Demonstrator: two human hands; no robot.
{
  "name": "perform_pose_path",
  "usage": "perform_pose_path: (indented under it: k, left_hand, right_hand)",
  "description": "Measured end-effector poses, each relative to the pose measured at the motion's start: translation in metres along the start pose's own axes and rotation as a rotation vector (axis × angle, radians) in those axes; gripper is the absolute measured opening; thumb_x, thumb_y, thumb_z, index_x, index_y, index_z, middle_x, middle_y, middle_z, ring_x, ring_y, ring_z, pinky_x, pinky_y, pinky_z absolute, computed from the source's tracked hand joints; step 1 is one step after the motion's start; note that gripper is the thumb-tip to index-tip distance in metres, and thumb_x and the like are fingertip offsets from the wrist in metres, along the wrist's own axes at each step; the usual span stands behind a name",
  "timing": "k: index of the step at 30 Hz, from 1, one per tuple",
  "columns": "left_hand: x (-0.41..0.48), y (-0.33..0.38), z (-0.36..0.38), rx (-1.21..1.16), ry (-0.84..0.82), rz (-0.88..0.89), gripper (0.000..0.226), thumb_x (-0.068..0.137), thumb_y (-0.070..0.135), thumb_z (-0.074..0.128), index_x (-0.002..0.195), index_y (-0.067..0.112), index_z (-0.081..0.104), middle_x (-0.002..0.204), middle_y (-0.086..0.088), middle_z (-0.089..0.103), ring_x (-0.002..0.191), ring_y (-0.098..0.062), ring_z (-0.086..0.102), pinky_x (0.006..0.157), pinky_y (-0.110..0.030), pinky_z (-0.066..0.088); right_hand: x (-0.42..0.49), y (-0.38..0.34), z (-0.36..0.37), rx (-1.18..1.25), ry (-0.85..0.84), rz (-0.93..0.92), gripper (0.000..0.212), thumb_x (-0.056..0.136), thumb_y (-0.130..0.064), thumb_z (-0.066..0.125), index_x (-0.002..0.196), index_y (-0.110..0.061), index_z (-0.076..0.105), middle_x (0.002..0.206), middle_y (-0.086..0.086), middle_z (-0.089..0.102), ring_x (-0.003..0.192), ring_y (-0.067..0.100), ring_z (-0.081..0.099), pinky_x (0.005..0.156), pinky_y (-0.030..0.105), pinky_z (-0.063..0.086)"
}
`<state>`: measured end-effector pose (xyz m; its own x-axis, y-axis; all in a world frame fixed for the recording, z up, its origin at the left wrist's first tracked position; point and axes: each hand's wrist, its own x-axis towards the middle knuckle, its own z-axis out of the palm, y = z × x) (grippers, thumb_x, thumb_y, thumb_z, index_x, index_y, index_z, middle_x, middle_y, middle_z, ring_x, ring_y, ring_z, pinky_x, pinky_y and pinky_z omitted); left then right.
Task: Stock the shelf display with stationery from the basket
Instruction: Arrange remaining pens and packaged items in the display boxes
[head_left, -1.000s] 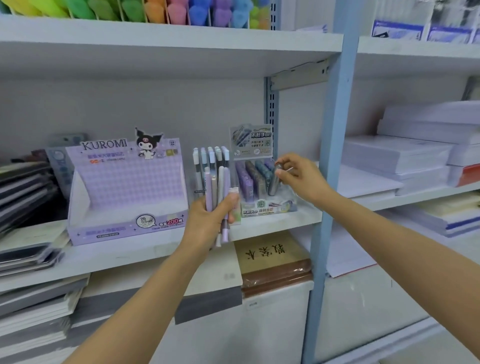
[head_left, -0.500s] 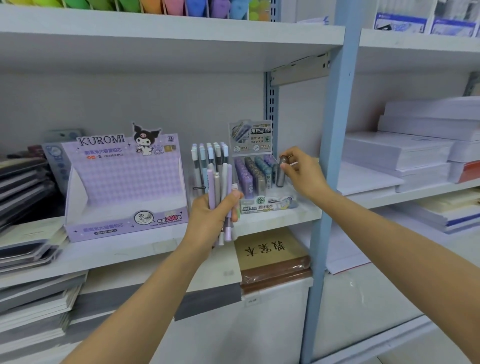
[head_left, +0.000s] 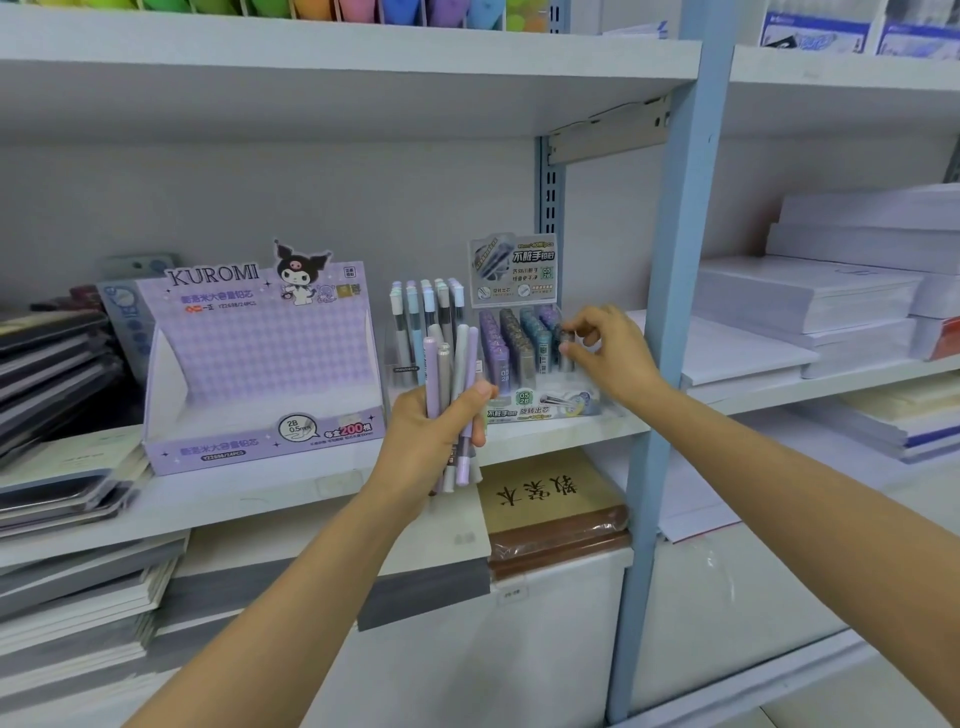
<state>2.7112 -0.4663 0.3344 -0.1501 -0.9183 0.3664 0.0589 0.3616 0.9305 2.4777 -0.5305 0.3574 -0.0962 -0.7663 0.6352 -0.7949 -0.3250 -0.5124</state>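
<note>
My left hand (head_left: 431, 434) grips a bundle of pastel pens (head_left: 451, 384), purple and grey, held upright in front of the middle shelf (head_left: 291, 488). My right hand (head_left: 608, 353) pinches a small grey lead tube (head_left: 565, 349) at the right end of the lead refill display box (head_left: 524, 364), which holds rows of purple, grey and teal tubes. Behind my left hand a clear pen stand (head_left: 423, 332) holds several upright pens. No basket is in view.
An empty purple Kuromi display box (head_left: 260, 364) stands left of the pens. Notebooks (head_left: 52, 374) are stacked at the far left, paper reams (head_left: 810, 296) on the right shelves. A blue upright post (head_left: 670, 338) stands right of my right hand. A brown book (head_left: 550, 499) lies below.
My right hand has lowered the grey tube slightly into the right end of the refill display. My left hand keeps the pen bundle in about the same place.
</note>
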Motion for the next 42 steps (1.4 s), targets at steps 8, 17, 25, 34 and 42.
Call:
perform_pose_path:
  k: [8, 17, 25, 34, 42]
  left_hand:
    - [-0.009, 0.004, -0.003, 0.016, -0.084, 0.024, 0.026, 0.089, 0.034, 0.063, 0.091, 0.01, 0.073, 0.055, 0.0, 0.059, 0.053, -0.009, 0.055, 0.057, -0.021, 0.049]
    - [-0.024, 0.024, -0.021, -0.027, -0.087, -0.017, 0.03, 0.079, 0.047, 0.066, 0.074, 0.018, 0.074, 0.059, -0.007, 0.066, 0.045, -0.011, 0.055, 0.045, -0.022, 0.046]
    - [-0.033, 0.036, -0.058, -0.113, 0.081, -0.012, 0.028, 0.075, 0.053, 0.069, 0.069, 0.025, 0.069, 0.052, 0.006, 0.05, 0.04, -0.007, 0.039, 0.039, -0.017, 0.037]
    - [-0.041, 0.053, -0.068, -0.175, 0.327, 0.071, 0.024, 0.081, 0.037, 0.075, 0.084, 0.019, 0.06, 0.051, 0.011, 0.046, 0.042, -0.011, 0.042, 0.036, -0.024, 0.04]
    - [-0.045, 0.064, -0.054, 0.153, 0.206, 0.144, 0.015, 0.084, 0.024, 0.074, 0.076, 0.015, 0.065, 0.045, 0.011, 0.053, 0.041, -0.002, 0.048, 0.044, -0.015, 0.042]
  right_hand:
    - [-0.015, -0.061, -0.015, 0.644, -0.213, 0.02, 0.02, 0.096, -0.027, 0.058, 0.115, -0.02, 0.06, 0.104, 0.002, 0.068, 0.074, 0.007, 0.063, 0.068, 0.022, 0.051]
    - [-0.022, -0.095, -0.013, 0.997, -0.399, 0.017, 0.008, 0.088, -0.008, 0.066, 0.096, -0.009, 0.069, 0.077, 0.001, 0.072, 0.067, 0.01, 0.066, 0.066, 0.019, 0.055]
    - [-0.026, -0.097, -0.026, 1.156, -0.253, 0.158, 0.005, 0.087, -0.004, 0.065, 0.093, -0.004, 0.066, 0.078, 0.006, 0.073, 0.068, 0.013, 0.069, 0.065, 0.019, 0.056]
    - [-0.054, -0.117, -0.025, 1.049, -0.54, 0.145, 0.008, 0.087, -0.001, 0.064, 0.094, -0.003, 0.062, 0.089, 0.013, 0.072, 0.08, 0.022, 0.07, 0.074, 0.025, 0.058]
    - [-0.059, -0.154, -0.015, 0.442, -0.377, -0.32, 0.02, 0.086, -0.02, 0.072, 0.105, -0.015, 0.07, 0.094, -0.005, 0.072, 0.09, 0.005, 0.068, 0.087, 0.026, 0.055]
